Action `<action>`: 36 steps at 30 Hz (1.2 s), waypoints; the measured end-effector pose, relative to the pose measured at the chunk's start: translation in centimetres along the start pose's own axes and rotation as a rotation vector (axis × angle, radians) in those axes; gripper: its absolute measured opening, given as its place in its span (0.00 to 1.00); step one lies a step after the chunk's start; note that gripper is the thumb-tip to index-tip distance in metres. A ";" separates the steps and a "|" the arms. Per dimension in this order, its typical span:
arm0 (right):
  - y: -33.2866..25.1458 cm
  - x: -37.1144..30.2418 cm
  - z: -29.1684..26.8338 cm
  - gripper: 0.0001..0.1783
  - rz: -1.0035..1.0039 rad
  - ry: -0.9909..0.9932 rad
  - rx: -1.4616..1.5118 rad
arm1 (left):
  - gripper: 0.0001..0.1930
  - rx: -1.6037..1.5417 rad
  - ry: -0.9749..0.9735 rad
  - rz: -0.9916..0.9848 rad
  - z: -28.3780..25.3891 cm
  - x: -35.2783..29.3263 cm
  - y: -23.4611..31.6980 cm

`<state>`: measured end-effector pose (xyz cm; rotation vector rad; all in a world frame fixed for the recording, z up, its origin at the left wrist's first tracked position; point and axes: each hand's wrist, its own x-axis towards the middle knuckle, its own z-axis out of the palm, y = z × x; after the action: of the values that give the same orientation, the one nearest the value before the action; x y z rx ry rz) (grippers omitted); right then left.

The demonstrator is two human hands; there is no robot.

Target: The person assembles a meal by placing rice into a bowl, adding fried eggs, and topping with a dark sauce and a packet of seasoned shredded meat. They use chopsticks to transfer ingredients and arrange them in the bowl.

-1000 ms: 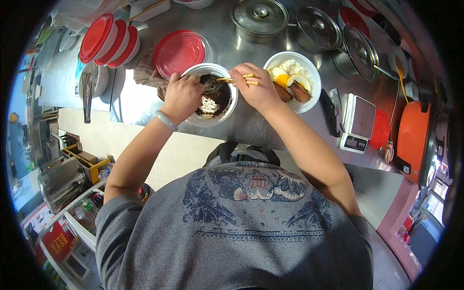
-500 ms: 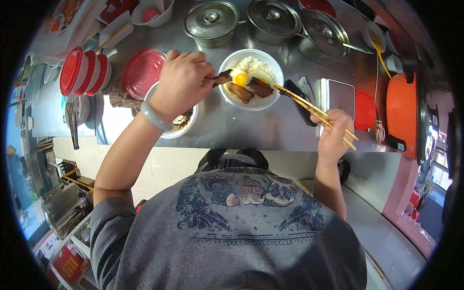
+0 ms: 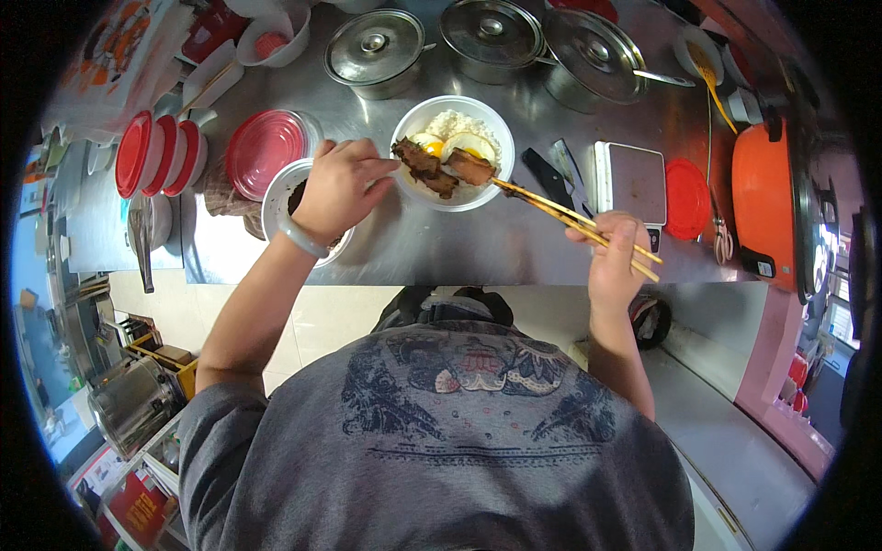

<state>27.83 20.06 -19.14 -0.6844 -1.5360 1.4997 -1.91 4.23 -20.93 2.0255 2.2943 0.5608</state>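
A white bowl [image 3: 501,119] holds white rice [image 3: 459,127], fried eggs [image 3: 424,143] with yellow yolks and several browned meat slices [image 3: 419,162]. At the bowl's left rim is my left hand [image 3: 344,186], its thumb and forefinger apart and nothing visible between them. Partly under that hand and wrist stands a second white bowl [image 3: 273,202] with dark food in it. My right hand [image 3: 617,254] grips a pair of wooden chopsticks [image 3: 562,217]. Their tips reach the first bowl's right rim, by a meat slice [image 3: 472,167].
Lidded metal pots [image 3: 375,48] line the back of the steel counter [image 3: 441,248]. Right of the bowl lie a black-handled knife [image 3: 548,176], a kitchen scale [image 3: 636,188] and a red lid [image 3: 687,198]. Red-lidded tubs [image 3: 138,154] and a red-lidded container [image 3: 266,154] stand left.
The meat slice in my left hand has been let go onto the food in the bowl. That hand has drawn back slightly and its fingers have parted. The chopsticks stay near the bowl's right side.
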 end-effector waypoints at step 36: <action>-0.9 1.0 12.7 0.12 -0.195 -0.030 -0.046 | 0.09 -1.683 0.080 -0.519 -5.5 -4.2 2.3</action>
<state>16.58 14.42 -16.91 -0.5233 -1.6156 1.3377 -0.50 -1.02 -16.02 0.5527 1.1703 1.6347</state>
